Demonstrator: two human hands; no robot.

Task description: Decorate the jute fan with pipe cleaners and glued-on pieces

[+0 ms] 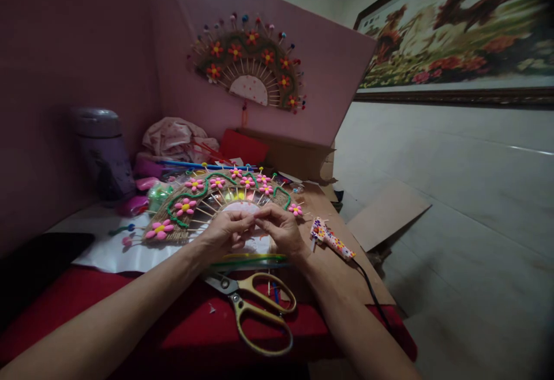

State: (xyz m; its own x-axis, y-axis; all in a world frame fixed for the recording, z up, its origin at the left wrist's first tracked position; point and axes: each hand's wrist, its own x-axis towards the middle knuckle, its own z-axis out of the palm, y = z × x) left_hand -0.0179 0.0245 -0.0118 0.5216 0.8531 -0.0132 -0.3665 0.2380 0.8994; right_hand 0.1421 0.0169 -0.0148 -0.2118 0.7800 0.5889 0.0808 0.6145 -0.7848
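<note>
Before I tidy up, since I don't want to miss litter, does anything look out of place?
Yes: a small pale scrap lies loose on the red cloth, near the scissors. It looks like a stray offcut.

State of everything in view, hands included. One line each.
Left hand, fingertips pinched
Right hand, fingertips pinched; anything held unclear
Pink-flowered fan, lying down
Orange-flowered fan, mounted upright
Scissors, lying flat, unheld
Glue gun, lying down, unheld; on or off unclear
Flask, upright, capped
Cloth, crumpled
Framed picture, hanging
</note>
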